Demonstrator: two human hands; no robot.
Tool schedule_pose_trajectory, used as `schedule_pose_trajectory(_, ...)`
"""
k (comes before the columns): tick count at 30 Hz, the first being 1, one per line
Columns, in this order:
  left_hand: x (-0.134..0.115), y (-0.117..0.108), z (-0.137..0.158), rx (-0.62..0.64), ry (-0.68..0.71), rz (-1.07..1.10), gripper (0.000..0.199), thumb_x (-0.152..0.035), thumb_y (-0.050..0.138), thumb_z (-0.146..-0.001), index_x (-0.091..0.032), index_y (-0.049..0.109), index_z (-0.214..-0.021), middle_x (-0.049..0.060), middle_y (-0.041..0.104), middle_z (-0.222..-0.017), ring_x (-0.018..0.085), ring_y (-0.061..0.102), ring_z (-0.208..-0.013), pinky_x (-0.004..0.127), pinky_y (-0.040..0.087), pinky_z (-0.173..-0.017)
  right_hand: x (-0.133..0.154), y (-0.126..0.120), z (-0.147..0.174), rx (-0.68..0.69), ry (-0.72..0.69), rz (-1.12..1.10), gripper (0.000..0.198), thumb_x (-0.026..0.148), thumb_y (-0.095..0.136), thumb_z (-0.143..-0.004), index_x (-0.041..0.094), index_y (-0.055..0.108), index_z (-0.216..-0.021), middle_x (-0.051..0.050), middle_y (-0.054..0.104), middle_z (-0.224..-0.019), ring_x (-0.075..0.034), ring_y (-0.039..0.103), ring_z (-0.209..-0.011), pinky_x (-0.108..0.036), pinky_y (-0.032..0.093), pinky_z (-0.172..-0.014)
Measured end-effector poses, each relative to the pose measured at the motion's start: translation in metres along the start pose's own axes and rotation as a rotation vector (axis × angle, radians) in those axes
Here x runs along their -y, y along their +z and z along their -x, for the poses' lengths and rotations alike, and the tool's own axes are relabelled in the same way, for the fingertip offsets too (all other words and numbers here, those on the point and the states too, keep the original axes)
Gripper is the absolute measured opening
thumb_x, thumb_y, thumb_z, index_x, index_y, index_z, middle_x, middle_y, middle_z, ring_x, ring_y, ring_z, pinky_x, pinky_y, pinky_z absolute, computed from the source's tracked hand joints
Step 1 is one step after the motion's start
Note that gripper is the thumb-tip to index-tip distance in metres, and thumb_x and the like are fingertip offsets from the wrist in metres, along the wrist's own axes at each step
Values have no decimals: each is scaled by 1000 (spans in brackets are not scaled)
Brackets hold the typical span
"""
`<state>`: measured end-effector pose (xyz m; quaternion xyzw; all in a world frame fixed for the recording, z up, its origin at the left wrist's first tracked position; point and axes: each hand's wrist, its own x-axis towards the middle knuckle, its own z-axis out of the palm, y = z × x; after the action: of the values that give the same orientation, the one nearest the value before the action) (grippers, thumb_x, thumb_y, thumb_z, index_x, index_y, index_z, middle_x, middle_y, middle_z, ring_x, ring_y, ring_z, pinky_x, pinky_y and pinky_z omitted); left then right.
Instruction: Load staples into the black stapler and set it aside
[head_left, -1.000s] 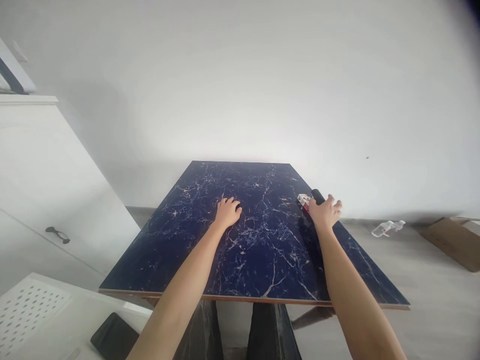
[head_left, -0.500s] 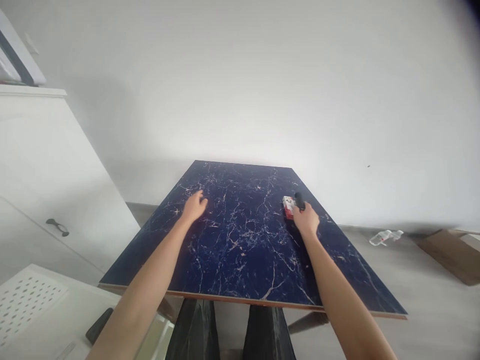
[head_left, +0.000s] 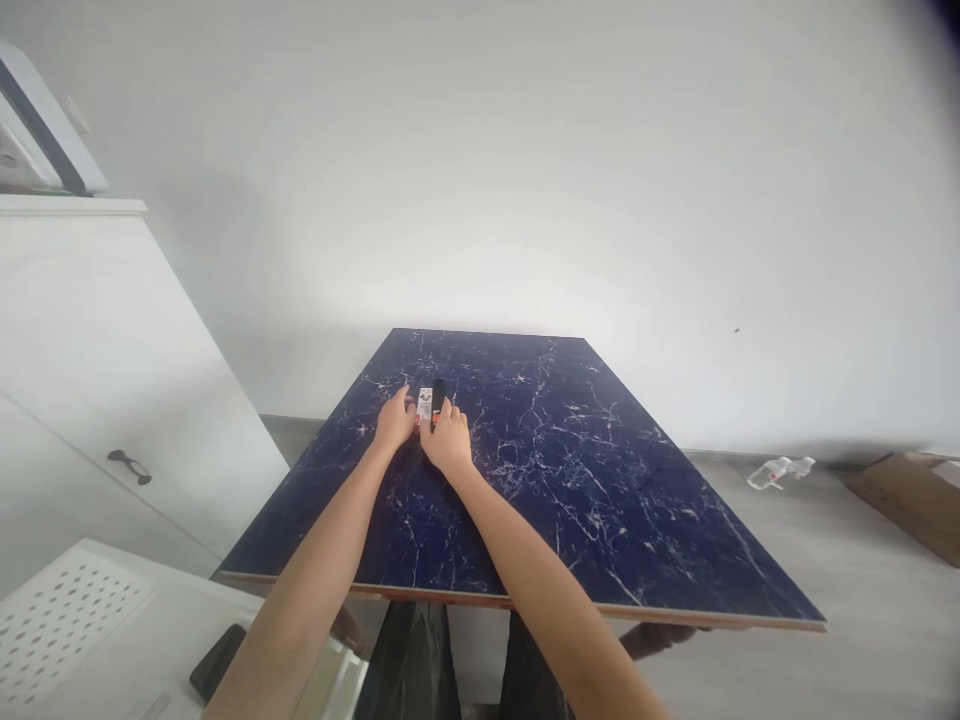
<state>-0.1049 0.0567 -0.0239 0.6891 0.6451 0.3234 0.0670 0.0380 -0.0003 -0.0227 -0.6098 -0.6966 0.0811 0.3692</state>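
Observation:
My right hand [head_left: 448, 438] grips a small red-and-white box [head_left: 425, 396] together with a slim black object [head_left: 439, 388] that has an orange patch. Both stand side by side over the left half of the dark blue marbled tabletop [head_left: 525, 500]. Just left of the box is my left hand [head_left: 395, 420], its fingers curved and apart from the thumb. Whether its thumb touches the box I cannot tell. The fingers of my right hand hide the lower part of both things.
A white cabinet [head_left: 112, 350] stands left of the table. Below it, a phone [head_left: 217, 662] lies on a white surface with a perforated panel [head_left: 67, 615]. On the floor at right are clear plastic bottles [head_left: 772, 473] and a cardboard box [head_left: 911, 500].
My right hand has carried the box and the black object leftward across the table, from the right side to beside my left hand. My left hand has barely moved.

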Motion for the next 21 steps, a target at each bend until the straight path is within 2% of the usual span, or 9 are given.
schedule_pose_trajectory(2,4,-2,-1,-1,-7,16,49,-15,42,-95,-17,55,-142,10,72,-126,25,68,-115,35,52,-100,4,6,-1,27,-31,-45,54,33,52,-93,5,49,-139,-23,63,-122,-34,58,-111,-45,44,-100)
schedule_pose_trajectory(5,6,-3,-2,2,18,27,42,-14,41,-94,-20,67,-126,8,72,-125,25,67,-117,34,50,-100,-4,0,-4,68,-58,-136,42,29,55,-90,15,55,-130,-15,68,-115,-29,61,-104,-40,47,-95)
schedule_pose_trajectory(10,3,-1,-3,19,53,37,35,-23,43,-97,-18,71,-119,12,72,-123,27,65,-115,37,48,-102,-15,-19,-6,163,-101,-308,31,29,59,-89,23,61,-119,-5,71,-107,-24,65,-98,-36,49,-93)
schedule_pose_trajectory(13,3,-3,-4,37,74,43,36,-28,42,-99,-16,71,-117,14,71,-122,28,63,-117,38,45,-104,-20,-25,-7,307,-108,-524,38,34,66,-85,25,64,-123,-4,72,-111,-24,67,-102,-38,50,-97)
schedule_pose_trajectory(16,5,-10,-3,72,75,60,42,-31,34,-103,-16,71,-115,13,72,-119,27,64,-114,38,47,-101,-27,-23,-10,461,-15,-830,40,37,64,-85,22,68,-122,-6,72,-119,-23,69,-105,-38,55,-94)
schedule_pose_trajectory(18,7,-16,-1,112,82,83,47,-36,29,-105,-17,71,-116,10,74,-116,25,67,-108,35,50,-95,-31,-18,-12,468,58,-902,39,38,60,-87,17,70,-119,-9,71,-119,-24,70,-105,-37,58,-89)
schedule_pose_trajectory(21,11,-23,3,184,120,113,54,-47,26,-106,-21,72,-118,5,75,-114,23,69,-104,32,52,-90,-36,-11,-15,370,121,-843,41,39,57,-88,15,69,-120,-11,71,-119,-24,70,-104,-38,58,-90)
